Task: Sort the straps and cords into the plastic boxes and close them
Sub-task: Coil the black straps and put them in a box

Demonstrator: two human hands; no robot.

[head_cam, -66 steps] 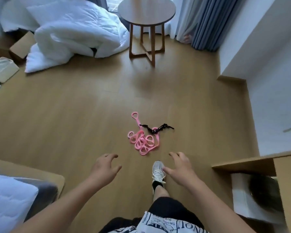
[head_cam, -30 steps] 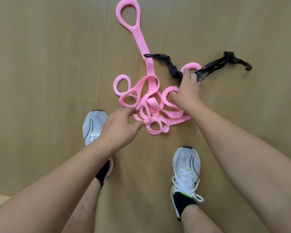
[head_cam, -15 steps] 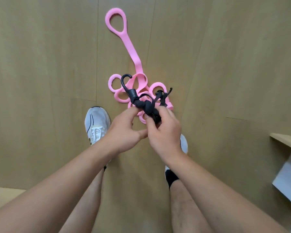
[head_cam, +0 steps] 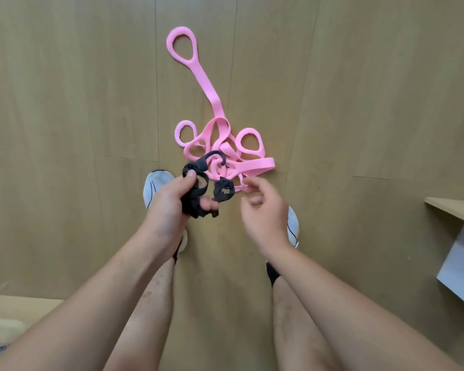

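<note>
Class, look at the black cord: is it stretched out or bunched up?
Bunched up. The black cord is gathered in a wad gripped by the left hand, one hook sticking out above it.

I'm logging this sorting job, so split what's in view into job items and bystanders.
Part of the job:
- black cord with hooks, bunched in the left hand
- pink strap, tangled on the floor
- right hand, fingers loosely curled, holding nothing

Just lying about:
- wooden floor
- white shoes
- wooden shelf edge at right

No plastic boxes are in view.
</note>
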